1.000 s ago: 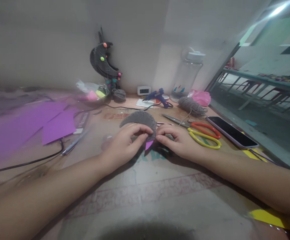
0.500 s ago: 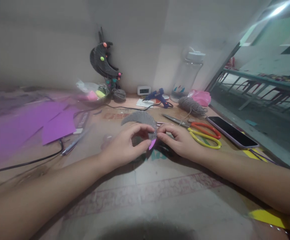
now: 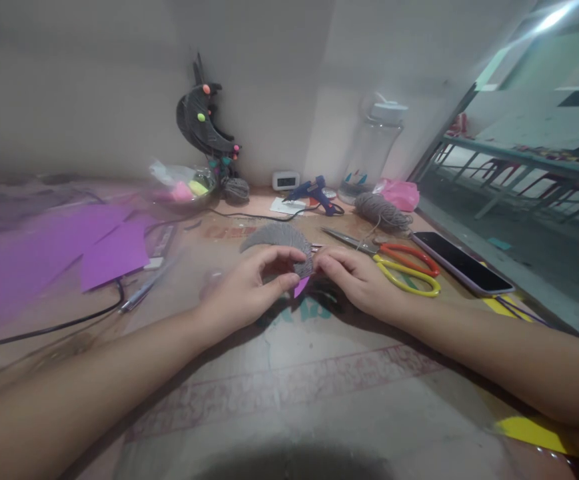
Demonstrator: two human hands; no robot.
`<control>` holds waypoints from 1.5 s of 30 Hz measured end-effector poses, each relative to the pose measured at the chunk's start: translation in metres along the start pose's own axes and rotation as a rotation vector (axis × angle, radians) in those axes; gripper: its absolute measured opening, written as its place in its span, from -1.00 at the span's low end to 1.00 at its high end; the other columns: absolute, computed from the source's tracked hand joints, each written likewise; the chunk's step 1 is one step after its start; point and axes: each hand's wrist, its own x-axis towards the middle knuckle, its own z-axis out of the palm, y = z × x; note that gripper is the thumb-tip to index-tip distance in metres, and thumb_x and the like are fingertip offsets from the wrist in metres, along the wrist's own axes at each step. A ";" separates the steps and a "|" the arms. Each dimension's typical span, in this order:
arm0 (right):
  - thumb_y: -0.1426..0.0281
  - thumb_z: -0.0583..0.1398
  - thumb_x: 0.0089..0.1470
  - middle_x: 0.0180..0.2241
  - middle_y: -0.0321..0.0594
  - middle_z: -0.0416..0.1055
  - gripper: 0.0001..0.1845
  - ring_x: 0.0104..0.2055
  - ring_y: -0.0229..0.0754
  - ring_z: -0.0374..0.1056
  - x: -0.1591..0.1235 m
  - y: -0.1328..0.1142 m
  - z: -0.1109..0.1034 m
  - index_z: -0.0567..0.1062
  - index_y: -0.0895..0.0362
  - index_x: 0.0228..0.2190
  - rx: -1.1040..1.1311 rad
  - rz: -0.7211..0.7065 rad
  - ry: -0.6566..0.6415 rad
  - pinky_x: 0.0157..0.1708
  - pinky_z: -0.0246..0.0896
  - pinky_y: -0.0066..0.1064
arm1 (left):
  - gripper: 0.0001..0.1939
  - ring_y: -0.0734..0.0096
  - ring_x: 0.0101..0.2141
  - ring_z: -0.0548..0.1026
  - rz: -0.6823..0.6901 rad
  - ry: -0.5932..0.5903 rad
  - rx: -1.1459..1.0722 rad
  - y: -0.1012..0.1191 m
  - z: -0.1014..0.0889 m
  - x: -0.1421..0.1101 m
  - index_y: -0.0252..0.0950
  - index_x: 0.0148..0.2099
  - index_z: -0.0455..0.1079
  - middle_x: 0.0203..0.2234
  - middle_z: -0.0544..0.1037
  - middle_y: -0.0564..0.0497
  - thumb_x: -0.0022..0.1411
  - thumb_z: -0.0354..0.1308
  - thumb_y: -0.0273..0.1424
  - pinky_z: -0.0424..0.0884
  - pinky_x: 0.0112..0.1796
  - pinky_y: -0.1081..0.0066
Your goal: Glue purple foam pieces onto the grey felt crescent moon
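Note:
A crescent (image 3: 279, 236) wrapped in grey yarn is pinched between the thumb and fingers of my left hand (image 3: 249, 283). Its bare purple tip (image 3: 301, 287) sticks out below, towards me. Right beside the wrapped end, my right hand (image 3: 352, 277) is closed in a pinch. A thin strand from the grey yarn ball (image 3: 383, 212) runs down towards this hand; the part at the fingertips is too fine to see clearly. Scissors (image 3: 403, 261) with one orange and one yellow handle lie just beyond my right hand.
A phone (image 3: 462, 262) lies at the right table edge. Behind stand a blue glue gun (image 3: 316, 193), a small clock (image 3: 286, 180) and a clear bottle (image 3: 372, 157). Purple sheets (image 3: 114, 257), a pen (image 3: 142, 291) and a black cable (image 3: 64, 325) are at left. Grey crescents (image 3: 202, 123) with coloured balls lean on the wall.
The fingers of my right hand have drawn closer together, and its thumb has moved up. My left hand keeps its pinch on the crescent, which has barely shifted.

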 end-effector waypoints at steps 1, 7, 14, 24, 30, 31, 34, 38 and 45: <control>0.24 -0.02 0.31 -0.45 -0.26 0.38 -0.63 -0.36 -0.22 0.30 0.000 0.000 -0.001 0.40 0.12 -0.45 0.001 0.014 0.002 -0.31 0.17 -0.40 | -0.75 0.31 -0.14 0.51 0.002 0.004 0.005 0.000 0.000 0.000 -0.22 -0.02 0.45 -0.14 0.52 -0.07 0.24 0.18 -0.38 0.46 -0.05 0.22; 0.15 0.14 0.20 -0.39 -0.22 0.43 -0.67 -0.29 -0.17 0.35 0.004 -0.002 -0.001 0.48 0.12 -0.44 0.063 0.068 -0.073 -0.22 0.20 -0.34 | -0.73 0.33 -0.19 0.51 0.030 -0.001 0.048 -0.002 -0.001 0.000 -0.23 0.00 0.45 -0.16 0.52 -0.06 0.25 0.18 -0.35 0.46 -0.10 0.26; 0.14 0.19 0.15 -0.55 -0.33 0.29 -0.65 -0.50 -0.29 0.19 0.001 -0.002 0.003 0.45 0.13 -0.51 0.251 0.213 -0.078 -0.48 0.09 -0.43 | -0.73 0.30 -0.18 0.51 0.050 -0.006 0.104 -0.003 -0.002 -0.001 -0.20 0.01 0.44 -0.15 0.52 -0.06 0.27 0.17 -0.31 0.45 -0.09 0.24; 0.18 0.25 0.07 -0.56 -0.37 0.28 -0.71 -0.55 -0.35 0.15 0.003 0.000 0.004 0.43 0.13 -0.50 0.429 0.335 -0.079 -0.56 0.06 -0.47 | -0.67 0.29 -0.13 0.49 0.098 -0.061 0.119 -0.003 -0.004 -0.001 -0.13 0.10 0.45 -0.15 0.53 -0.04 0.33 0.11 -0.27 0.42 -0.02 0.22; 0.21 0.32 0.00 -0.45 -0.29 0.44 -0.74 -0.42 -0.30 0.32 0.004 0.002 0.005 0.48 0.15 -0.45 0.566 0.382 -0.010 -0.37 0.24 -0.43 | -0.68 0.33 -0.15 0.54 0.001 0.029 -0.155 0.002 -0.003 -0.001 -0.20 0.06 0.44 -0.16 0.56 -0.04 0.39 -0.01 -0.24 0.46 -0.06 0.26; 0.21 0.32 -0.01 -0.44 -0.29 0.45 -0.74 -0.41 -0.29 0.34 0.004 0.003 0.005 0.48 0.14 -0.45 0.584 0.392 0.010 -0.34 0.26 -0.42 | -0.70 0.33 -0.17 0.55 -0.019 0.055 -0.172 0.003 -0.002 -0.001 -0.23 0.01 0.45 -0.19 0.58 -0.04 0.39 0.01 -0.23 0.48 -0.08 0.27; 0.20 0.33 -0.02 -0.44 -0.29 0.48 -0.74 -0.39 -0.28 0.38 0.004 0.007 0.005 0.49 0.13 -0.44 0.624 0.404 0.060 -0.30 0.28 -0.42 | -0.75 0.32 -0.24 0.57 -0.110 0.080 -0.121 0.002 -0.001 0.000 -0.25 -0.14 0.48 -0.28 0.61 -0.02 0.33 0.09 -0.20 0.50 -0.15 0.29; 0.21 0.33 -0.02 -0.42 -0.28 0.49 -0.75 -0.36 -0.28 0.39 0.005 0.008 0.005 0.50 0.14 -0.42 0.603 0.406 0.064 -0.28 0.29 -0.42 | -0.75 0.32 -0.30 0.59 -0.217 0.030 -0.088 -0.002 -0.002 0.001 -0.23 -0.20 0.51 -0.32 0.63 -0.01 0.26 0.17 -0.17 0.49 -0.21 0.30; 0.21 0.27 0.04 -0.40 -0.25 0.46 -0.76 -0.36 -0.25 0.35 0.004 0.005 0.005 0.48 0.14 -0.43 0.458 0.362 0.025 -0.28 0.26 -0.39 | -0.68 0.30 -0.28 0.56 -0.160 -0.029 -0.020 -0.007 -0.003 0.005 -0.22 -0.27 0.49 -0.37 0.62 0.01 0.31 0.05 -0.12 0.44 -0.20 0.32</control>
